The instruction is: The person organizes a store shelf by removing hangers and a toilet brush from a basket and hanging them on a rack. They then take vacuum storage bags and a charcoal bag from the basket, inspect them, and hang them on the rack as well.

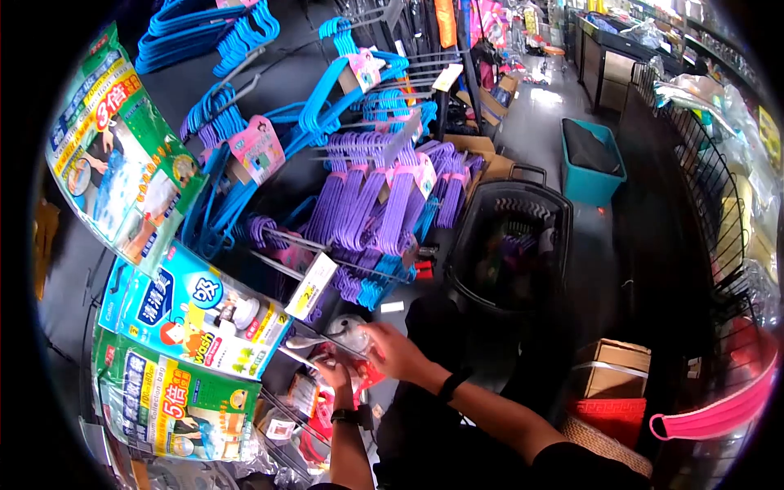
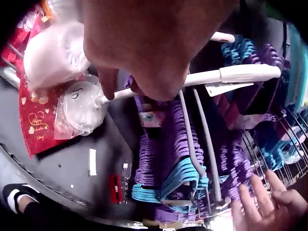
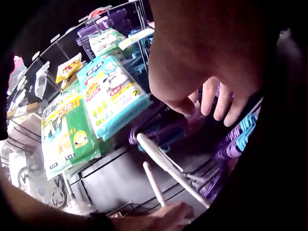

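My left hand grips a white long-handled brush by its handle. The round white head at its other end is wrapped in clear plastic. A second white handle sticks out beyond the hand, and a bigger pale wrapped head lies beside the first. My right hand is close to the wrapped heads in the head view. Its fingers reach out, slightly bent, in front of the purple hangers, with nothing visibly held.
Blue hangers hang on metal hooks at the upper left. Packaged storage bags hang at the left. On the floor stand a black basket with things inside and a teal bin. A wire rack lines the right.
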Available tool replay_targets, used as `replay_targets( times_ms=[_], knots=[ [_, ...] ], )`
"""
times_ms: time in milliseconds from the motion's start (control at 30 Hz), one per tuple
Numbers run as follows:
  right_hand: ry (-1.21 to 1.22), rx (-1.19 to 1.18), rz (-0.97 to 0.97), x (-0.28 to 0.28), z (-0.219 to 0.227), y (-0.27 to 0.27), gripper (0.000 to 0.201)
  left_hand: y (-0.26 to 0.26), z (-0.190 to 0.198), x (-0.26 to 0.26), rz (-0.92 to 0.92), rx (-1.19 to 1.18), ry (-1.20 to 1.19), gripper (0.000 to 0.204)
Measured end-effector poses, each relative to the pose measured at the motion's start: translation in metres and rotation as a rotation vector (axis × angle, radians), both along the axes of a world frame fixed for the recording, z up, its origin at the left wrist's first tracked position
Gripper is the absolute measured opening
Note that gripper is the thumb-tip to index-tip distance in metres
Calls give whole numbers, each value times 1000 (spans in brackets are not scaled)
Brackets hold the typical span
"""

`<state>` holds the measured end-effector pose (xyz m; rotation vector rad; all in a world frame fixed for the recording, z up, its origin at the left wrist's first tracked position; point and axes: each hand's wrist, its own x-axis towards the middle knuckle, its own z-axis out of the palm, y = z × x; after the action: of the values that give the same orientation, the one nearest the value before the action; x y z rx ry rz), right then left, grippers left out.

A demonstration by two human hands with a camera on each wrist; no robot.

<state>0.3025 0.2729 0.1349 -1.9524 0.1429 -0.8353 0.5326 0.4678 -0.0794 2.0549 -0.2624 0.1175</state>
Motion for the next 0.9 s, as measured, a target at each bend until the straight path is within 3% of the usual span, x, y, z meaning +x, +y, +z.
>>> replay_targets(
  times_ms=[67, 133, 167, 267, 300, 400, 433, 600, 667, 733, 900],
  knots=[
    [49, 155, 15, -32, 43, -12, 48, -1, 15, -22, -26, -529, 351, 21],
    [-178, -29, -162, -44, 49, -25, 41, 3, 48, -42, -103, -411, 537, 14],
    [-189, 5, -213, -61, 75, -29, 34, 2, 65, -54, -149, -384, 659, 12],
    [-370, -41, -220, -100, 127, -48, 31, -4, 112, -79, -400, -72, 744, 15],
    [-418, -117, -237, -118, 151, -52, 30, -10, 134, -91, -510, 40, 736, 16],
    [-605, -319, -299, -158, 217, -48, 26, -16, 150, -98, -988, 384, 686, 18],
    [-649, -374, -311, -166, 231, -44, 25, -29, 183, -115, -1082, 469, 593, 17],
    [-777, -510, -318, -180, 250, -34, 22, -66, 243, -156, -1291, 593, 443, 14],
    [-783, -540, -332, -180, 248, -35, 20, -82, 265, -170, -1336, 606, 523, 14],
    [-777, -560, -350, -179, 244, -40, 19, -105, 287, -185, -1412, 628, 404, 13],
    [-707, -606, -405, -173, 228, -62, 16, -154, 299, -212, -1558, 449, 326, 12]
  ],
)
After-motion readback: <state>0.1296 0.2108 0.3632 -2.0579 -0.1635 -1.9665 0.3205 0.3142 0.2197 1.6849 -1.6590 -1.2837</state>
